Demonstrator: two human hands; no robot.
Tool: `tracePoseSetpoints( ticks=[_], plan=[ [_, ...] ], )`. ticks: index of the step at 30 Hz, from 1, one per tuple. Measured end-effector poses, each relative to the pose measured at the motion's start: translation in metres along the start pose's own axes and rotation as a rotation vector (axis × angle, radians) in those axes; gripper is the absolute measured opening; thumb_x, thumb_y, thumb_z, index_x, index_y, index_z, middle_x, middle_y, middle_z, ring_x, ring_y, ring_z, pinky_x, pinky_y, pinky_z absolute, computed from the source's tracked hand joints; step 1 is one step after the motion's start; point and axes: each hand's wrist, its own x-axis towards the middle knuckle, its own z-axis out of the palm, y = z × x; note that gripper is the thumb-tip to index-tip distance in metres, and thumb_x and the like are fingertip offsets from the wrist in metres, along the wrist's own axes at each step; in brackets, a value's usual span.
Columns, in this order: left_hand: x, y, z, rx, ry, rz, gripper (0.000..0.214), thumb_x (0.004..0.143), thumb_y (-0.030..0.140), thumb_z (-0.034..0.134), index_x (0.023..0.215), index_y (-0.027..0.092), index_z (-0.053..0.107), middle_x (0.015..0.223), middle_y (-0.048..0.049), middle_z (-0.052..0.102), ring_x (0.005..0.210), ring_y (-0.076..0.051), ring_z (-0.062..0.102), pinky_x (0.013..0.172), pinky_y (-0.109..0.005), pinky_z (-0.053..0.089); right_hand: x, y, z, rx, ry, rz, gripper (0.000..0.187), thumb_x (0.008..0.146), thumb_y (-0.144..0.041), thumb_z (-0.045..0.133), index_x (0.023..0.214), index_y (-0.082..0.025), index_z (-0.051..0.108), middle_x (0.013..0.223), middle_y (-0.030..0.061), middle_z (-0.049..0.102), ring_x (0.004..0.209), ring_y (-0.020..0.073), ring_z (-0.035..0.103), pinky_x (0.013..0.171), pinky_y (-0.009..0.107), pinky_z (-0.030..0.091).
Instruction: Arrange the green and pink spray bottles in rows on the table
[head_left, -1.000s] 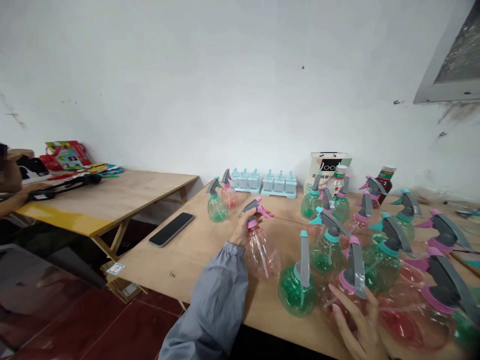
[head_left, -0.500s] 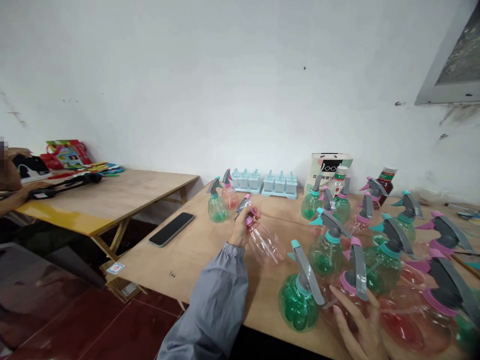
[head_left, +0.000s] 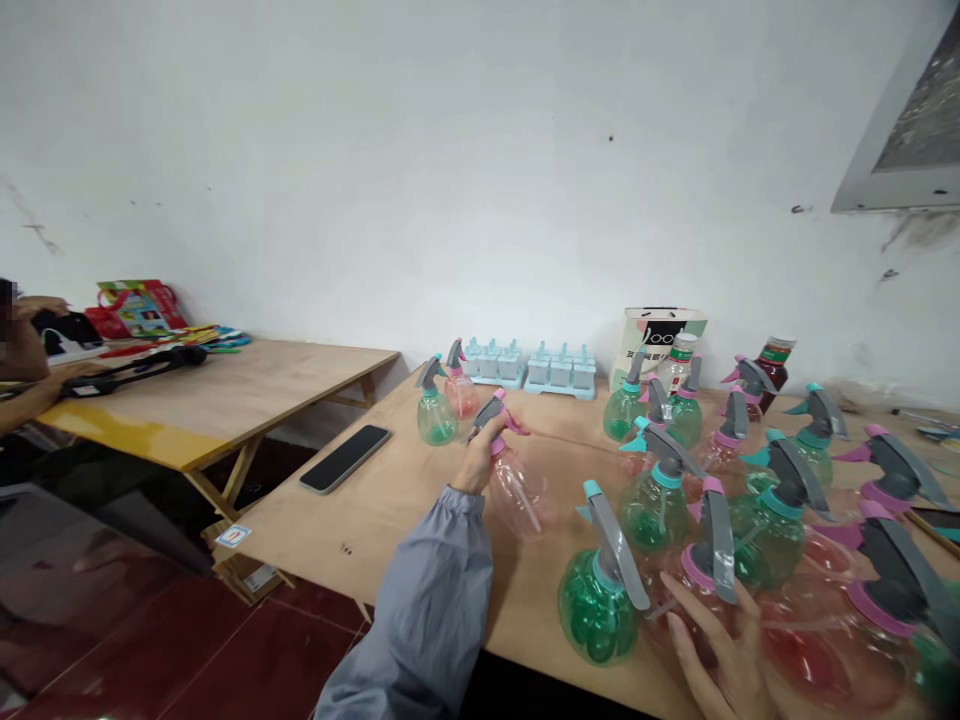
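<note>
My left hand [head_left: 486, 452] is closed around the neck and trigger of a clear pink spray bottle [head_left: 520, 495]. That bottle leans, its grey-and-pink head up to the left and its base to the lower right. My right hand [head_left: 724, 650] lies against another pink spray bottle [head_left: 694, 600] at the front right, fingers on both sides of its body below the pink collar. Just left of it stands a green spray bottle [head_left: 600, 610] with a grey lever. Behind my left hand, a green spray bottle [head_left: 436, 415] and a pink spray bottle [head_left: 461, 393] stand together.
Several more green and pink spray bottles crowd the table's right side. A black phone [head_left: 345, 458] lies at left. Pale blue popsicle molds [head_left: 560, 372], a printed bag [head_left: 637, 335] and a dark red bottle [head_left: 772, 372] are along the wall. A person's arm [head_left: 34, 400] is over the left table.
The pink spray bottle in my left hand has tipped more upright, its base swinging left. My right hand and the standing bottles keep their places.
</note>
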Motion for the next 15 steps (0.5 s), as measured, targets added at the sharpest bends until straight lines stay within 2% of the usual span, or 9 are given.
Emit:
tracePoseSetpoints(
  ticks=[1, 3, 5, 8, 11, 13, 15],
  plan=[
    [-0.002, 0.005, -0.005, 0.073, -0.036, 0.042, 0.030, 0.071, 0.051, 0.072, 0.068, 0.021, 0.068, 0.075, -0.0042, 0.073, 0.083, -0.022, 0.071, 0.071, -0.030, 0.057, 0.000, 0.000, 0.000, -0.001, -0.007, 0.002, 0.035, 0.100, -0.030, 0.050, 0.133, -0.028, 0.061, 0.146, 0.0088, 0.046, 0.136, 0.0261, 0.050, 0.105, 0.042, 0.050],
    [-0.006, 0.015, -0.023, 0.199, -0.048, 0.124, 0.026, 0.074, 0.049, 0.074, 0.077, 0.022, 0.074, 0.090, -0.0056, 0.078, 0.103, -0.028, 0.071, 0.095, -0.040, 0.056, 0.000, 0.001, 0.000, 0.000, -0.013, 0.005, 0.036, 0.100, -0.031, 0.050, 0.134, -0.029, 0.060, 0.147, 0.0089, 0.045, 0.134, 0.0269, 0.052, 0.103, 0.043, 0.051],
    [-0.009, 0.024, -0.048, 0.276, 0.047, 0.155, 0.028, 0.074, 0.047, 0.078, 0.088, 0.023, 0.077, 0.101, -0.0057, 0.079, 0.113, -0.031, 0.069, 0.102, -0.045, 0.054, 0.001, 0.000, 0.000, -0.002, 0.002, 0.008, 0.036, 0.099, -0.032, 0.050, 0.133, -0.030, 0.061, 0.146, 0.0085, 0.045, 0.133, 0.0273, 0.053, 0.104, 0.043, 0.051],
    [-0.010, 0.031, -0.095, 0.370, 0.255, 0.171, 0.046, 0.067, 0.046, 0.085, 0.105, 0.022, 0.076, 0.111, -0.0072, 0.078, 0.116, -0.033, 0.068, 0.097, -0.046, 0.057, 0.002, -0.002, 0.000, 0.003, 0.019, 0.015, 0.034, 0.100, -0.033, 0.050, 0.132, -0.029, 0.062, 0.146, 0.0085, 0.044, 0.130, 0.0255, 0.055, 0.105, 0.040, 0.050],
    [-0.004, 0.030, -0.137, 0.477, 0.404, 0.157, 0.057, 0.064, 0.049, 0.086, 0.112, 0.020, 0.075, 0.105, -0.0079, 0.079, 0.109, -0.032, 0.070, 0.084, -0.040, 0.061, 0.004, -0.004, -0.001, 0.012, 0.016, 0.013, 0.033, 0.101, -0.030, 0.049, 0.131, -0.028, 0.061, 0.146, 0.0087, 0.041, 0.130, 0.0237, 0.054, 0.106, 0.038, 0.050],
    [0.001, 0.028, -0.155, 0.512, 0.443, 0.160, 0.059, 0.065, 0.049, 0.085, 0.115, 0.019, 0.075, 0.102, -0.0074, 0.079, 0.104, -0.030, 0.071, 0.077, -0.035, 0.061, 0.004, -0.004, -0.002, 0.011, 0.011, 0.012, 0.032, 0.100, -0.029, 0.049, 0.131, -0.027, 0.062, 0.146, 0.0087, 0.040, 0.130, 0.0238, 0.054, 0.106, 0.039, 0.050],
    [0.008, 0.024, -0.165, 0.518, 0.465, 0.206, 0.056, 0.065, 0.048, 0.085, 0.111, 0.017, 0.076, 0.100, -0.0069, 0.078, 0.101, -0.028, 0.072, 0.075, -0.034, 0.061, 0.002, -0.004, -0.001, 0.013, 0.005, 0.023, 0.033, 0.100, -0.030, 0.050, 0.130, -0.027, 0.062, 0.146, 0.0089, 0.040, 0.129, 0.0243, 0.055, 0.104, 0.039, 0.051]
  ],
)
